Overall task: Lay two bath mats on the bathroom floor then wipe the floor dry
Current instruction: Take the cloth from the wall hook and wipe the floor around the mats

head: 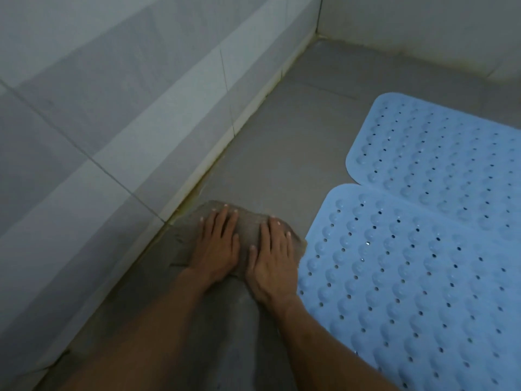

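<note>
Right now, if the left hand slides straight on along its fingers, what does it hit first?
Likely bare grey tiled floor just past the grey-brown wiping cloth under the left hand. Its fingers point up and slightly right, roughly along the pale tiled wall, so it probably meets the far wall eventually; depth unclear.

Dim corner of a bathroom: grey tiled floor (284,142) meeting pale tiled walls (118,88), with yellowed grout (194,190) along the joint.
</note>
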